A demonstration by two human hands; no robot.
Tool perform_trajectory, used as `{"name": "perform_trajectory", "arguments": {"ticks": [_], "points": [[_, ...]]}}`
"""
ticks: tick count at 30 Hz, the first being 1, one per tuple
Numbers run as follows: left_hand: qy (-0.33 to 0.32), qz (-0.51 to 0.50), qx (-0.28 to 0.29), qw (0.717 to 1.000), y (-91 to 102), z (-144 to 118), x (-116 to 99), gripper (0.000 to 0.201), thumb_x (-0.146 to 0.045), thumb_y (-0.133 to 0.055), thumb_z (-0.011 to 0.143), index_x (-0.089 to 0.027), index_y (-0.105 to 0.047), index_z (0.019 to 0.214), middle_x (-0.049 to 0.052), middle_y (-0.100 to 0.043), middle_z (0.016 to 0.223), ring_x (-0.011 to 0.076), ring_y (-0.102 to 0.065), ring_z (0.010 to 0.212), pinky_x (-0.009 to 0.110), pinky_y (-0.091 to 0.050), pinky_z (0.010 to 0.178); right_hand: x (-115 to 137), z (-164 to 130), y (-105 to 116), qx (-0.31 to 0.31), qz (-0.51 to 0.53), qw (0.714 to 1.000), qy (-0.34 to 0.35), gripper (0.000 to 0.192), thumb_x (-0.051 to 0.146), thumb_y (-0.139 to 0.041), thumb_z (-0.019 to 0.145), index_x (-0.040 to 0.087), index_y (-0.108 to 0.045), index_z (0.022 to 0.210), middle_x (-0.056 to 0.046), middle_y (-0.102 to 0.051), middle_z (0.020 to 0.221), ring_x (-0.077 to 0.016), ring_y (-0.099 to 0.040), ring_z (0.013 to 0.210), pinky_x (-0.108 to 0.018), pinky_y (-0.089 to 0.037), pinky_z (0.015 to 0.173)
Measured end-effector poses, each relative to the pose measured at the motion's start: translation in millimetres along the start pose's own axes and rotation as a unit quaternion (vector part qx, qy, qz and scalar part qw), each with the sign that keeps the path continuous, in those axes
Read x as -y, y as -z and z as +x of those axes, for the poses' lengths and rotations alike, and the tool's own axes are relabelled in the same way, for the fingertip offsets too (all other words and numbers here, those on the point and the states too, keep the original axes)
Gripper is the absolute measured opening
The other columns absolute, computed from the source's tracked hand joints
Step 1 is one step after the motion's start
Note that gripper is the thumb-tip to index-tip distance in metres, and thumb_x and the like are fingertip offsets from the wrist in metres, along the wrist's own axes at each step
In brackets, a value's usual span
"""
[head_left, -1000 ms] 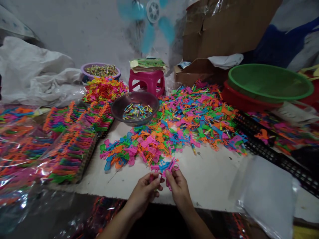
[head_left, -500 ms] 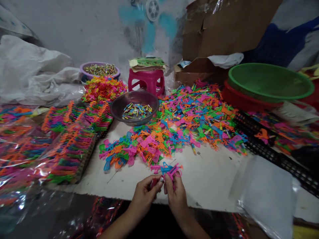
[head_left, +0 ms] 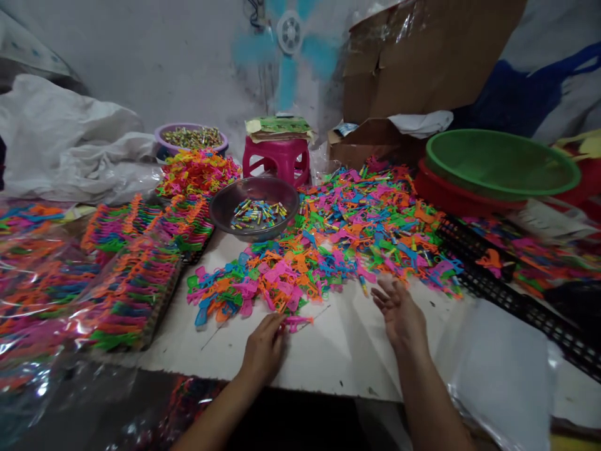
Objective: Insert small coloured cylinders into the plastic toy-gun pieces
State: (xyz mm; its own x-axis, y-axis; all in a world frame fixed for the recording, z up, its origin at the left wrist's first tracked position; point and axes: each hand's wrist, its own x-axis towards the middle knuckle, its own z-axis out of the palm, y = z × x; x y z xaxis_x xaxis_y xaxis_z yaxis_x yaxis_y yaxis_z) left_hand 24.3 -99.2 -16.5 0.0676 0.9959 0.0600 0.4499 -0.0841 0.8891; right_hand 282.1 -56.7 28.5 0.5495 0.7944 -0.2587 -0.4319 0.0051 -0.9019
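My left hand (head_left: 263, 346) rests on the white table top (head_left: 347, 351), fingers closed on a pink plastic toy piece (head_left: 297, 322) that sticks out to the right. My right hand (head_left: 398, 308) hovers palm down with fingers spread and holds nothing. It is close to the near edge of a big pile of small plastic toy pieces (head_left: 347, 232) in pink, orange, green and blue. A metal bowl (head_left: 220, 210) behind the pile holds small coloured tubes.
Wrapped bundles of sorted pieces (head_left: 131, 282) fill the left side. A green basin (head_left: 502, 164) sits on a red one (head_left: 446, 191) at the right, above a black crate (head_left: 516, 297). Clear plastic bags (head_left: 504, 369) lie near right. A pink stool (head_left: 277, 158), purple bowl (head_left: 162, 133) and cardboard box (head_left: 422, 56) stand behind.
My hands have come apart. The right hand let go of the small bunch of pieces and moved right and forward; the left hand lowered to the table with a pink piece.
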Motion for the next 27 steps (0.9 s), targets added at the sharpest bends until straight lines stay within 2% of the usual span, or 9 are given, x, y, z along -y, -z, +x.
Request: {"name": "perform_trajectory", "arguments": {"ticks": [6,9,12,15,19,21,23,25,27], "points": [[-0.051,0.188,0.045,0.98,-12.5,7.8,9.6,0.026,-0.022,-0.042,0.079,-0.022,-0.061,0.096,0.009,-0.058,0.097,0.0191,-0.057,0.075,0.029,-0.042,0.067,-47.5,-39.2,-3.8,0.159,-0.16,0.973,-0.04,0.035,0.04,-0.067,0.059,0.013,-0.065,0.082,-0.005,-0.066,0.069,-0.0124,-0.056,0.057,-0.025,-0.045,0.057],[-0.066,0.207,0.046,0.975,-12.3,4.5,9.7,0.025,-0.024,-0.04,0.081,-0.021,-0.06,0.094,0.008,-0.057,0.092,0.0182,-0.057,0.076,0.026,-0.041,0.066,-62.8,-55.8,-6.0,0.193,-0.188,0.962,-0.03,0.033,0.042,-0.065,0.061,0.014,-0.065,0.078,-0.003,-0.064,0.064,-0.0118,-0.054,0.054,-0.025,-0.044,0.055],[-0.034,0.215,0.051,0.975,-11.0,0.8,10.4,0.025,-0.024,-0.042,0.079,-0.023,-0.057,0.099,0.007,-0.055,0.098,0.0178,-0.056,0.079,0.026,-0.041,0.066,-68.6,-60.0,-6.5,0.198,-0.209,0.957,-0.02,0.032,0.043,-0.063,0.062,0.014,-0.065,0.077,-0.002,-0.063,0.061,-0.0118,-0.053,0.051,-0.025,-0.043,0.052],[-0.016,0.174,0.053,0.983,-10.6,0.6,6.9,0.022,-0.025,-0.046,0.077,-0.022,-0.06,0.094,0.007,-0.056,0.094,0.0173,-0.055,0.076,0.026,-0.04,0.066,-70.1,-58.1,-5.3,0.192,-0.213,0.958,-0.009,0.032,0.043,-0.063,0.063,0.015,-0.065,0.078,-0.002,-0.063,0.061,-0.0124,-0.053,0.052,-0.026,-0.043,0.053],[0.059,-0.046,0.026,0.997,-8.0,3.6,-7.9,0.02,-0.036,-0.059,0.068,-0.018,-0.061,0.077,0.002,-0.055,0.072,0.0137,-0.052,0.064,0.023,-0.039,0.058,-67.9,-55.9,-0.4,0.163,-0.187,0.969,0.001,0.031,0.041,-0.062,0.065,0.015,-0.065,0.081,-0.002,-0.062,0.065,-0.0131,-0.053,0.055,-0.026,-0.043,0.055],[0.163,-0.192,0.057,0.966,-5.3,3.9,-17.1,0.027,-0.043,-0.059,0.066,-0.017,-0.058,0.074,-0.004,-0.046,0.051,0.0084,-0.041,0.044,0.019,-0.031,0.044,-65.5,-58.3,0.4,0.159,-0.172,0.972,-0.001,0.031,0.041,-0.062,0.066,0.016,-0.065,0.085,-0.004,-0.064,0.071,-0.0145,-0.055,0.062,-0.026,-0.044,0.058],[0.25,-0.311,0.126,0.908,-2.4,2.9,-25.3,0.032,-0.047,-0.055,0.068,-0.016,-0.055,0.073,-0.01,-0.033,0.037,0.0048,-0.025,0.032,0.018,-0.018,0.037,-62.9,-63.9,-2.9,0.207,-0.172,0.963,-0.001,0.03,0.04,-0.061,0.068,0.018,-0.065,0.088,-0.006,-0.064,0.085,-0.0171,-0.057,0.075,-0.028,-0.044,0.066],[0.29,-0.389,0.183,0.855,0.0,0.8,-31.7,0.032,-0.047,-0.056,0.067,-0.015,-0.054,0.072,-0.01,-0.034,0.037,0.0029,-0.021,0.031,0.018,-0.01,0.036,-61.1,-71.6,-11.0,0.277,-0.166,0.946,-0.002,0.031,0.038,-0.061,0.068,0.02,-0.063,0.093,-0.007,-0.061,0.097,-0.0189,-0.055,0.087,-0.03,-0.043,0.074],[0.298,-0.434,0.21,0.824,1.5,-1.6,-35.9,0.031,-0.044,-0.058,0.066,-0.014,-0.054,0.071,-0.007,-0.041,0.044,0.0016,-0.023,0.033,0.018,-0.008,0.036,-60.7,-79.5,-21.6,0.293,-0.119,0.949,-0.014,0.037,0.037,-0.063,0.067,0.023,-0.059,0.101,-0.004,-0.061,0.097,-0.0179,-0.054,0.09,-0.03,-0.042,0.077]]}}
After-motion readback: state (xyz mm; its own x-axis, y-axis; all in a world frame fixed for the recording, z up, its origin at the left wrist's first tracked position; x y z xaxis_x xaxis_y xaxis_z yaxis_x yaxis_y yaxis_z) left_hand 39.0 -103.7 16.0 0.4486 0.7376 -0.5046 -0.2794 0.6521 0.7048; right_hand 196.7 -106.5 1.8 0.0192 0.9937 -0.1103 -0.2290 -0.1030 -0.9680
